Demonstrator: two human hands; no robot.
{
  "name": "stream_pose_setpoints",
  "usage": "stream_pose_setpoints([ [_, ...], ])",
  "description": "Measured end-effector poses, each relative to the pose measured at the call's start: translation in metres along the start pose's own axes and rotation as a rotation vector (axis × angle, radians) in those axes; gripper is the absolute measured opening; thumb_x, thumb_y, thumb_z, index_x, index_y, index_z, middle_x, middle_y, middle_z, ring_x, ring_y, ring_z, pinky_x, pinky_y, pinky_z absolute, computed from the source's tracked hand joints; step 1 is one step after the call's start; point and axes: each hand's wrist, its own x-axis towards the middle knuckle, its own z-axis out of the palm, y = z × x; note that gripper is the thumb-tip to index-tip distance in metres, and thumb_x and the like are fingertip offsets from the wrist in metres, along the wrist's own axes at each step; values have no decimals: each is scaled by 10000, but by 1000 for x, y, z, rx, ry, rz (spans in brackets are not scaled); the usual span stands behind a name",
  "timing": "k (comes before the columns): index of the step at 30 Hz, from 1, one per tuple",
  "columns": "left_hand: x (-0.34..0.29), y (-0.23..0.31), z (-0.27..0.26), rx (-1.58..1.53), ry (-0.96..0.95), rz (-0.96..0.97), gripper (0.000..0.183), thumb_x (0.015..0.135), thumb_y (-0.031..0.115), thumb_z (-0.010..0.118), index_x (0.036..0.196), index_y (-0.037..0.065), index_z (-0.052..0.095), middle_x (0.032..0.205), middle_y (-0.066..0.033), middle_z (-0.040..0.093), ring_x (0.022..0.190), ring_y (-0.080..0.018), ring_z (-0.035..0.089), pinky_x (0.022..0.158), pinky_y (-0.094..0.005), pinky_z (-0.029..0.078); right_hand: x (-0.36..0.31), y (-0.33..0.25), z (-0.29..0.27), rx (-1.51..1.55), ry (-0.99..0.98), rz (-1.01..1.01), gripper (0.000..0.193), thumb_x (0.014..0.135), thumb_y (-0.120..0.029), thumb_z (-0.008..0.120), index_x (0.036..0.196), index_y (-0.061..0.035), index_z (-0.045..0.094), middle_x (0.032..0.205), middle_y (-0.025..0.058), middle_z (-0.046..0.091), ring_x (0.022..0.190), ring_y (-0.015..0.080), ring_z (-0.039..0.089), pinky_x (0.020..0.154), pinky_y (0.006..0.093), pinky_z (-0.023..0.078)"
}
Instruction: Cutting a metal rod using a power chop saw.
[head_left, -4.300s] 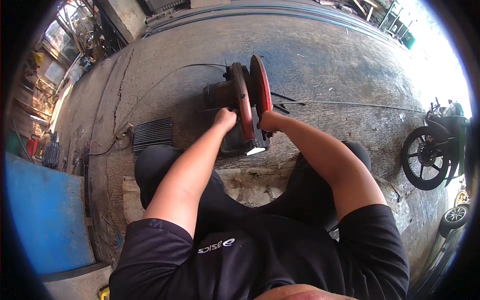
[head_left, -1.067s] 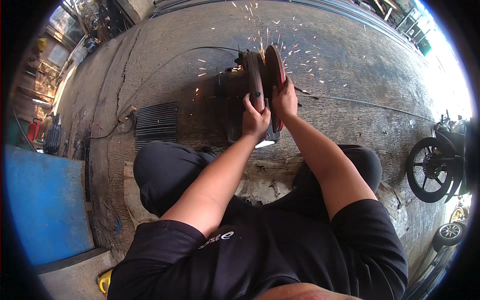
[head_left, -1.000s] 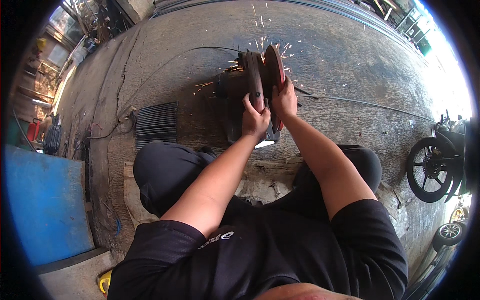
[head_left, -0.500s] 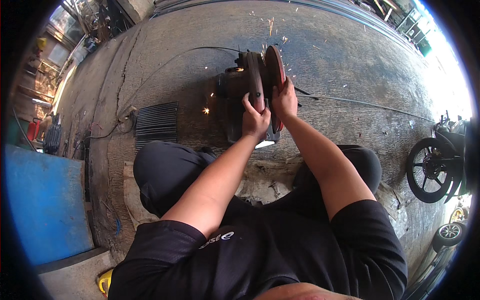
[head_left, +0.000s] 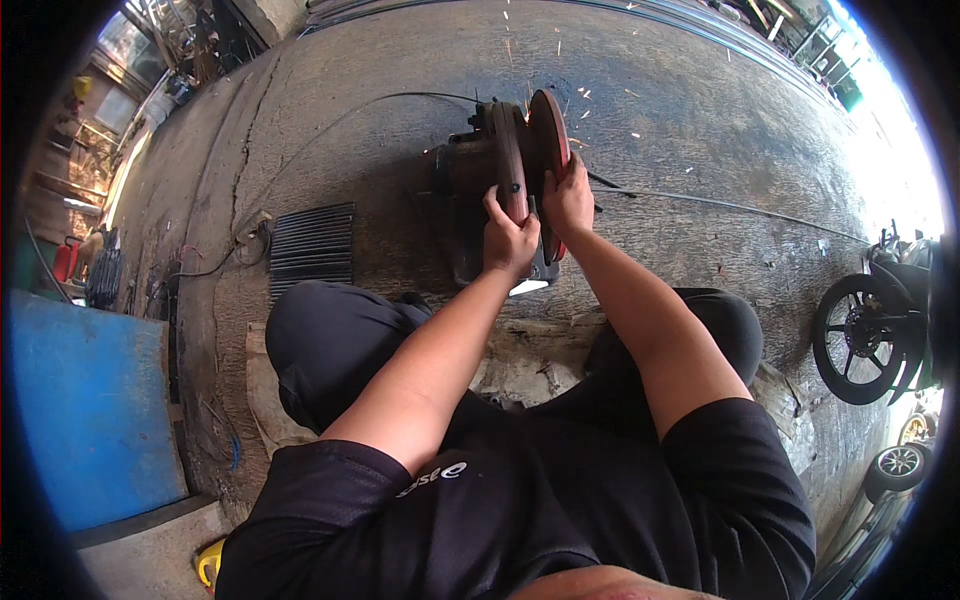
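A chop saw [head_left: 470, 190] with a reddish-brown handle and a red blade guard [head_left: 549, 135] stands on the concrete floor in front of me. My left hand [head_left: 508, 237] is wrapped around the saw's handle. My right hand [head_left: 570, 197] presses against the red guard on the saw's right side. A few sparks fly off beyond the blade. A thin steel rod [head_left: 720, 205] runs from the saw toward the right. I squat with my knees on either side of the saw.
A black power cable [head_left: 330, 125] curves from the saw toward a socket box [head_left: 255, 228] on the left. A ribbed black mat [head_left: 312, 244] lies next to it. A blue panel [head_left: 85, 420] stands at lower left. A motorcycle's wheel [head_left: 858, 338] is at the right.
Four seconds ago both hands were lower on the raised saw with no sparks. Since one second ago the hands stay put and the spray of sparks has thinned.
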Motion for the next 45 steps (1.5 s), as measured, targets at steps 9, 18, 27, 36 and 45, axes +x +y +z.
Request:
stream_pose_setpoints([
  [9, 1, -1, 2, 23, 29, 21, 687, 792, 166, 627, 1338, 93, 215, 928, -337, 608, 830, -519, 601, 705, -544, 501, 0, 0, 0, 7, -13, 8, 560, 872, -247, 563, 1349, -33, 362, 1196, 228, 527, 1021, 424, 573, 824, 482, 488],
  [18, 0, 0, -1, -9, -15, -24, 687, 797, 198, 621, 1345, 71, 227, 1051, -335, 575, 934, -507, 591, 797, -527, 475, -1, 0, 0, -2, -12, 0, 566, 881, -251, 553, 1356, -17, 354, 1197, 236, 518, 1030, 422, 569, 820, 478, 490],
  [27, 0, -1, 0, 6, 8, 18, 686, 794, 188, 621, 1342, 62, 228, 1051, -331, 573, 941, -508, 588, 805, -520, 475, -2, -1, -2, -5, -22, -4, 567, 884, -253, 543, 1359, -14, 349, 1204, 232, 509, 1019, 420, 574, 804, 478, 496],
  [36, 0, -2, 1, -11, 8, 5, 683, 792, 195, 620, 1336, 66, 228, 1044, -338, 579, 934, -517, 587, 805, -531, 473, -3, 0, -1, 0, -1, -26, 561, 874, -238, 558, 1349, -16, 358, 1209, 227, 509, 1011, 427, 578, 806, 479, 498],
  [45, 0, -7, 3, 42, 37, 51, 685, 790, 168, 632, 1321, 76, 210, 937, -330, 604, 824, -518, 601, 705, -540, 500, -3, 1, -1, -13, -11, -23, 559, 879, -237, 553, 1343, 0, 352, 1196, 242, 511, 1005, 431, 580, 793, 475, 504],
])
